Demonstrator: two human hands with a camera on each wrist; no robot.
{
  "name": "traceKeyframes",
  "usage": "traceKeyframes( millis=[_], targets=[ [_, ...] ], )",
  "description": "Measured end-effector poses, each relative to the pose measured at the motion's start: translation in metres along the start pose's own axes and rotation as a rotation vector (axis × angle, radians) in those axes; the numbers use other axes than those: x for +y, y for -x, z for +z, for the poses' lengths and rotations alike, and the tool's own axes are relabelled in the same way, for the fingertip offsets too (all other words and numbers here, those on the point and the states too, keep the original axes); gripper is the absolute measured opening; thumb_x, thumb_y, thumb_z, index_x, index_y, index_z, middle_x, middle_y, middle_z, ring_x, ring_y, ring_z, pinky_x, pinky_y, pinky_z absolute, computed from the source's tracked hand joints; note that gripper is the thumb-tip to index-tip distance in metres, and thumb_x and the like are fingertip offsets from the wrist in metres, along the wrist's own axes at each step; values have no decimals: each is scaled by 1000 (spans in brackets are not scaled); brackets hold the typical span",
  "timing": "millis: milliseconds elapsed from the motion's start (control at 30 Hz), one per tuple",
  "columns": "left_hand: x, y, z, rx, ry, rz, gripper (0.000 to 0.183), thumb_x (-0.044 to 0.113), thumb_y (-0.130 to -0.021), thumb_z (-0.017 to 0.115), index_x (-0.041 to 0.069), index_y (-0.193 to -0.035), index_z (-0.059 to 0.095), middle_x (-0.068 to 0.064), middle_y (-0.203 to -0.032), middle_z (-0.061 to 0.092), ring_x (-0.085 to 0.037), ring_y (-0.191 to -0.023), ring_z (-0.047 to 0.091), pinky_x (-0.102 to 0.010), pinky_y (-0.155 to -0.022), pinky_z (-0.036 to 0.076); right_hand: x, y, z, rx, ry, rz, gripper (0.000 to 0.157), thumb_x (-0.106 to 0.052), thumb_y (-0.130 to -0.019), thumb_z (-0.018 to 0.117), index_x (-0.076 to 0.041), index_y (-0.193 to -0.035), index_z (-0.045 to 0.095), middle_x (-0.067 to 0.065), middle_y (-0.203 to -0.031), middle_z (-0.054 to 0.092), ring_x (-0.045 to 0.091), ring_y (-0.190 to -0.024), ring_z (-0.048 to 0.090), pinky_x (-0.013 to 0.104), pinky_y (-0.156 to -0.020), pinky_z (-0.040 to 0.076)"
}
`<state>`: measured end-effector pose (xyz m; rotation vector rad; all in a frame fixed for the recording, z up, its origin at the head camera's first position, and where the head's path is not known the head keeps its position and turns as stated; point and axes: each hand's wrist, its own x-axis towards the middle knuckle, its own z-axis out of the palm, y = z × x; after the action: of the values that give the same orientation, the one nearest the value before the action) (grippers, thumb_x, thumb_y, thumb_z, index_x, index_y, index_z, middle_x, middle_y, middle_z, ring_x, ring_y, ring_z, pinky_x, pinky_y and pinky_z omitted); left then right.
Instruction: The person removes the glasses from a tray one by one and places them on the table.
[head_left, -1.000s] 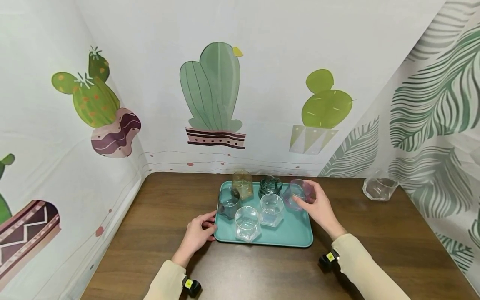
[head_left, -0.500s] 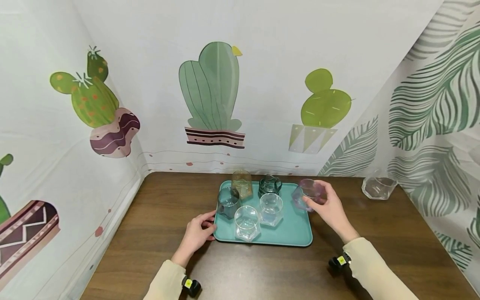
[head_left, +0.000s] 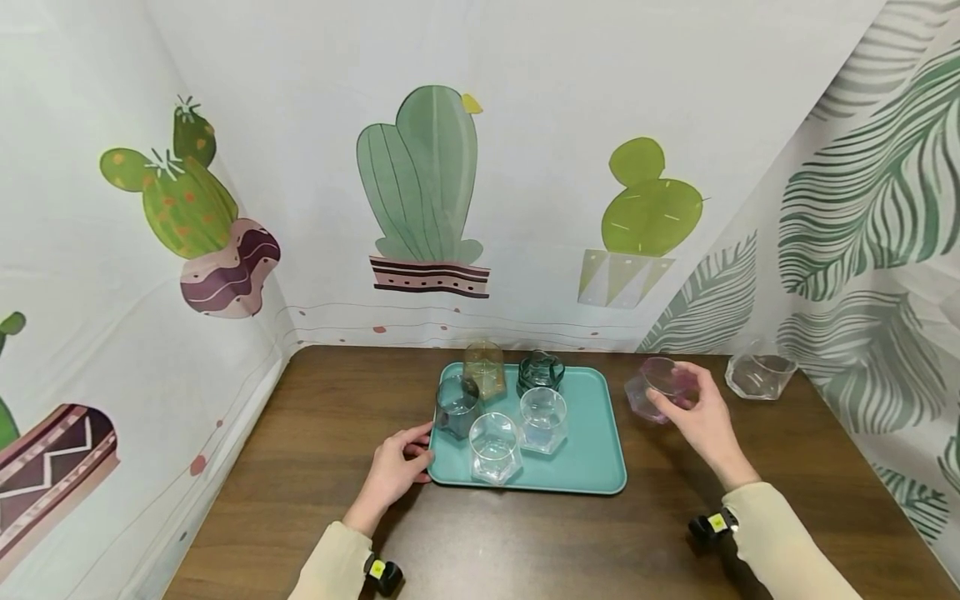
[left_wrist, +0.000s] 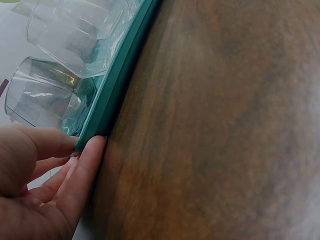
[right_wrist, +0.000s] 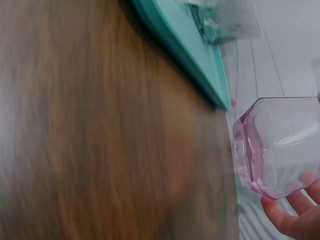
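Note:
In the head view my right hand [head_left: 697, 412] grips a pink-purple glass [head_left: 652, 392] over the table, just right of the teal tray [head_left: 588, 462]. The right wrist view shows this glass [right_wrist: 282, 147] side on, with its faceted base and fingers curled round it. My left hand [head_left: 397, 467] pinches the tray's left front corner between thumb and fingers, as the left wrist view shows at the tray rim [left_wrist: 117, 87]. On the tray stand a smoky grey glass [head_left: 456, 408], an amber glass [head_left: 486, 371], a dark green glass [head_left: 540, 375] and two clear glasses, one [head_left: 495, 450] in front.
Another clear glass [head_left: 761, 375] stands on the brown wooden table [head_left: 510, 550] at the back right corner. A printed cloth [head_left: 540, 167] with cactus and leaf pictures hangs behind the table and along its sides.
My right hand has carried the pink-purple glass from the tray's back right to the right, past the tray's edge. The left hand and the other glasses have stayed put.

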<state>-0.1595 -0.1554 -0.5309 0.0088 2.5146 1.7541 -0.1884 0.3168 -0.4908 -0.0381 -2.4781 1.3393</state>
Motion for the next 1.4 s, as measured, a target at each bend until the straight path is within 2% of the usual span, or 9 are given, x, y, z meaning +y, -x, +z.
traceKeyframes(
  millis=[300, 433, 500, 567, 700, 800, 1033, 1400],
  targets=[
    [-1, 0, 0, 9, -7, -2, 44, -9, -90, 70, -1, -134, 68, -15, -108, 65, -20, -88, 65, -31, -58, 65, 16, -10, -23, 91, 26, 39, 66, -18, -93, 78, 7, -144, 44, 27, -133, 52, 1, -109, 44, -4, -82, 40],
    [-1, 0, 1, 9, -10, 1, 44, -9, -90, 70, -1, -134, 68, -15, -108, 65, -20, -88, 65, -31, -58, 65, 24, -17, -25, 164, 37, 90, 68, -16, -90, 79, 8, -144, 45, 26, -134, 52, 20, -113, 51, 1, -82, 40],
    [-1, 1, 0, 8, -12, 2, 45, -9, -90, 70, -1, -134, 68, -15, -108, 65, -19, -87, 65, -30, -57, 65, 30, -21, -26, 191, 50, 118, 69, -17, -90, 78, 8, -145, 44, 27, -136, 51, 32, -119, 52, 7, -86, 43],
    [-1, 2, 0, 7, -14, 10, 44, -9, -90, 70, -2, -134, 68, -16, -108, 65, -19, -87, 65, -31, -57, 65, 33, -24, -27, 210, 63, 144, 71, -17, -90, 78, 8, -146, 43, 28, -138, 51, 39, -125, 51, 19, -93, 46],
    [2, 3, 0, 2, -4, 18, 44, -9, -91, 70, -3, -134, 67, -17, -109, 65, -19, -87, 64, -31, -57, 65, 38, -29, -28, 221, 84, 173, 72, -19, -91, 77, 9, -147, 41, 30, -141, 49, 44, -132, 48, 46, -106, 46],
    [3, 4, 0, 4, 2, 23, 44, -8, -91, 71, -3, -134, 67, -18, -109, 65, -20, -87, 64, -32, -57, 65, 41, -33, -28, 222, 92, 178, 73, -21, -92, 76, 9, -148, 41, 31, -141, 49, 46, -133, 47, 56, -109, 43],
    [-1, 2, 1, 4, 13, -4, 44, -8, -92, 70, -1, -135, 67, -15, -110, 67, -19, -88, 66, -31, -58, 65, 46, -37, -28, 220, 112, 193, 75, -25, -94, 75, 8, -150, 39, 31, -141, 49, 45, -131, 46, 59, -105, 42],
    [-3, 0, 1, 9, 17, -14, 44, -8, -91, 69, -1, -135, 67, -15, -110, 66, -21, -90, 65, -31, -59, 66, 47, -36, -26, 251, 133, 196, 79, -30, -93, 78, 9, -150, 40, 34, -142, 49, 47, -133, 48, 60, -111, 43]
  ],
)
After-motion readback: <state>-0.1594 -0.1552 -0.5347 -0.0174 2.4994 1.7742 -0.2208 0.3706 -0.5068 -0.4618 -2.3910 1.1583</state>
